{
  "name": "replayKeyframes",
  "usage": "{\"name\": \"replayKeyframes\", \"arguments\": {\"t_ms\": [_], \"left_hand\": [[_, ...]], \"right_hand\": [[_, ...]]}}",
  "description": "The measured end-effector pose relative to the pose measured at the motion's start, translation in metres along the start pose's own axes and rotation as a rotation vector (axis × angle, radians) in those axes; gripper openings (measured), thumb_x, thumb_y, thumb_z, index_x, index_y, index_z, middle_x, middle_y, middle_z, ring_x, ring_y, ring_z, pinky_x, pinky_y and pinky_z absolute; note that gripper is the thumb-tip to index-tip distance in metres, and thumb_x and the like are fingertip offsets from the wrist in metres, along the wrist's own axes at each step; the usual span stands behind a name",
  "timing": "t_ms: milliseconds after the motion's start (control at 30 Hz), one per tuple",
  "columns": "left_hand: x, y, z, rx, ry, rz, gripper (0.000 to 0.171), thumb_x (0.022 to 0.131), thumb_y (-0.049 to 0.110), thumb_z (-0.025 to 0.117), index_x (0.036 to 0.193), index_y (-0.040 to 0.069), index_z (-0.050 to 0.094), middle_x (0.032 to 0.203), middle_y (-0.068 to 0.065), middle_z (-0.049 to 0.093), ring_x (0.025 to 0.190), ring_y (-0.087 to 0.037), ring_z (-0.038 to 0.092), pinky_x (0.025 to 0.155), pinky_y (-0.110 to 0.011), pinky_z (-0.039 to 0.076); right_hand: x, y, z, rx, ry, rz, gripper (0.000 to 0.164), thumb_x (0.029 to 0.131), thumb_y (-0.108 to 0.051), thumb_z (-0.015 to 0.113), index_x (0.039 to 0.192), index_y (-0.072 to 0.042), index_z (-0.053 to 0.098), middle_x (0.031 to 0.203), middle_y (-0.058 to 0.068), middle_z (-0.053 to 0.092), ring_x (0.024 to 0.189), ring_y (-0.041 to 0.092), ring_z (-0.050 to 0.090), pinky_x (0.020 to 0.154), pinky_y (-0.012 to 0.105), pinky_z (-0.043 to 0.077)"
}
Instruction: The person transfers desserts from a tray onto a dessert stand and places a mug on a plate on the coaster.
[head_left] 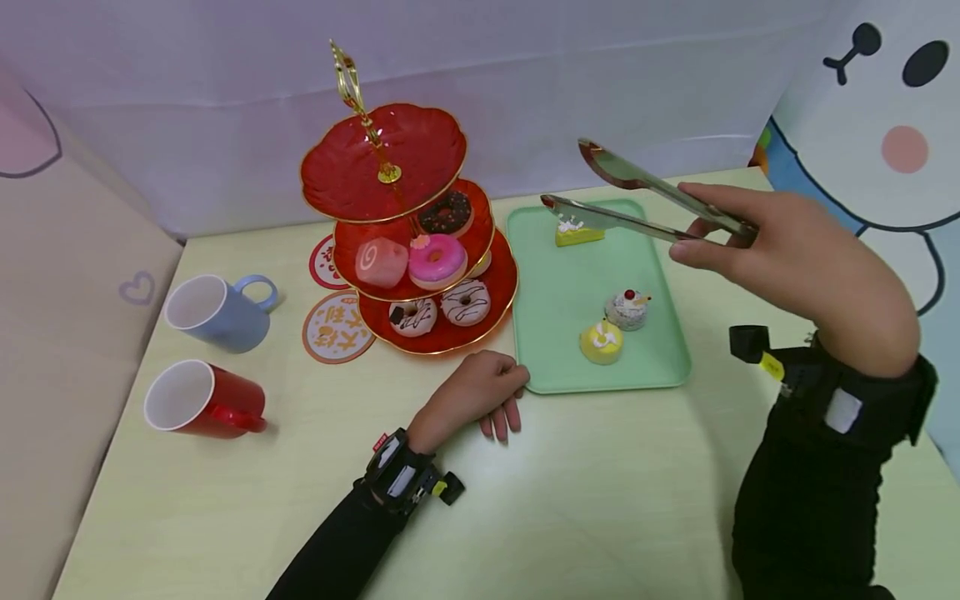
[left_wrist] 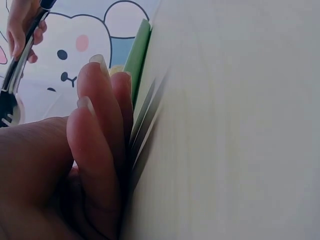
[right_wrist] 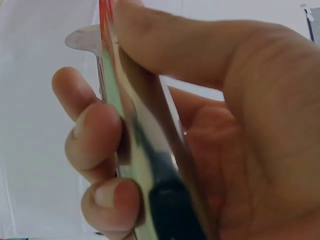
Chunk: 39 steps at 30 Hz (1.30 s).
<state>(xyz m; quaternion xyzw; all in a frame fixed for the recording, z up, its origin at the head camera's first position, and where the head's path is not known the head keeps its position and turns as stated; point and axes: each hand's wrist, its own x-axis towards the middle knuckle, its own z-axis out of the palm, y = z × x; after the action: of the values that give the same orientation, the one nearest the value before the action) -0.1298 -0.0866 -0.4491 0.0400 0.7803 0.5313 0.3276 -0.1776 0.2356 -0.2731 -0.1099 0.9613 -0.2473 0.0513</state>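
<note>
My right hand [head_left: 795, 242] grips metal serving tongs [head_left: 660, 187], their two arms spread apart and pointing left above the back of the green tray [head_left: 540, 292]. Nothing sits between the tong tips. Partly behind the lower arm is a yellow cake slice [head_left: 579, 237] with white topping. Nearer the front of the tray are a pale cupcake [head_left: 627, 310] with a red cherry and a small round yellow cake [head_left: 602, 342]. My left hand [head_left: 483, 387] rests on the table, loosely bent, right at the tray's front left corner. In the left wrist view its fingers [left_wrist: 92, 145] hold nothing.
A three-tier red stand [head_left: 382, 162] with gold trim stands left of the tray. Several donuts [head_left: 437, 260] and a pink roll cake [head_left: 381, 262] lie on its lower tiers. Further left are a blue mug [head_left: 225, 315], a red mug [head_left: 217, 400] and round coasters [head_left: 337, 329].
</note>
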Motion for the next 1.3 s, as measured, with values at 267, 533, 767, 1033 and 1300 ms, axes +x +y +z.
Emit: {"name": "replayKeyframes", "arguments": {"t_ms": [267,533,767,1033,1300], "left_hand": [[0.001,-0.002,0.000,0.008,0.005,0.007,0.032,0.105,0.023,0.050,0.088,0.002,0.066,0.070,-0.013,0.074,0.055,-0.035,0.072,0.043,-0.030,0.054],[0.001,-0.002,0.000,-0.006,-0.001,0.009,0.031,0.105,0.023,0.050,0.088,0.001,0.065,0.070,-0.014,0.074,0.055,-0.035,0.072,0.043,-0.030,0.054],[0.002,-0.002,0.000,-0.007,0.003,0.011,0.031,0.105,0.023,0.050,0.087,0.002,0.064,0.070,-0.014,0.074,0.054,-0.034,0.071,0.042,-0.031,0.054],[0.002,-0.002,0.000,-0.010,-0.001,0.008,0.032,0.105,0.024,0.050,0.088,0.001,0.065,0.071,-0.014,0.074,0.055,-0.035,0.072,0.043,-0.031,0.055],[0.002,-0.003,0.000,-0.008,0.004,0.010,0.033,0.104,0.025,0.049,0.087,0.002,0.064,0.070,-0.013,0.074,0.055,-0.035,0.072,0.043,-0.032,0.055]], "right_hand": [[0.016,0.020,0.005,0.008,-0.006,0.039,0.073,0.102,-0.049,0.067,0.162,-0.014,0.046,0.125,0.023,0.070,0.092,0.030,0.053,0.069,0.041,0.038],[0.042,0.040,0.023,0.083,-0.095,0.070,0.077,0.103,-0.052,0.064,0.164,-0.012,0.041,0.138,0.030,0.060,0.112,0.041,0.057,0.085,0.054,0.046],[0.058,0.051,0.036,0.144,-0.158,0.086,0.078,0.104,-0.046,0.066,0.165,-0.007,0.038,0.147,0.032,0.051,0.123,0.046,0.052,0.099,0.065,0.044],[0.072,0.060,0.049,0.142,-0.234,0.105,0.078,0.104,-0.045,0.067,0.164,-0.005,0.038,0.147,0.031,0.051,0.115,0.046,0.060,0.097,0.063,0.047],[0.077,0.064,0.058,0.131,-0.257,0.082,0.070,0.105,-0.040,0.067,0.160,-0.003,0.045,0.128,0.026,0.061,0.105,0.041,0.060,0.089,0.055,0.048]]}}
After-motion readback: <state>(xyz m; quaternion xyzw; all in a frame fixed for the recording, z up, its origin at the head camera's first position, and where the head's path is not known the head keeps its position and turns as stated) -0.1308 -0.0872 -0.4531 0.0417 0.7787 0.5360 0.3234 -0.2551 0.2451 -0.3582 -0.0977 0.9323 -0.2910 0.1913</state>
